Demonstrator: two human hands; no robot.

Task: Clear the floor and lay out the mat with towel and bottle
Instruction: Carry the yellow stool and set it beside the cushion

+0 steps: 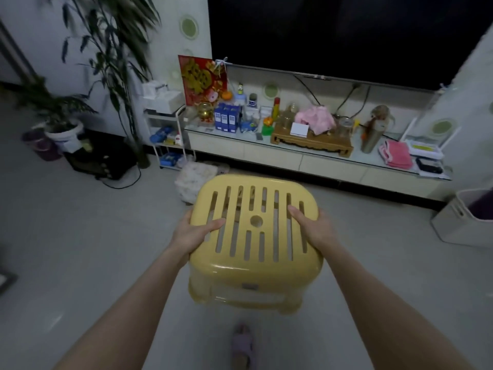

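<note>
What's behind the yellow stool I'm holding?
Behind the yellow stool, held by the left hand and right hand, a whitish bundle lies on the floor. The stool covers the bundle's near right part, so its full shape cannot be seen.

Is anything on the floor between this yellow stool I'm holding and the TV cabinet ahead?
Yes. A whitish lumpy bundle lies on the floor just beyond the yellow slatted plastic stool, to its left, before the long pale cabinet. Straight ahead and rightward, no obstacle shows.

Head-worn view, forward and downward
</note>
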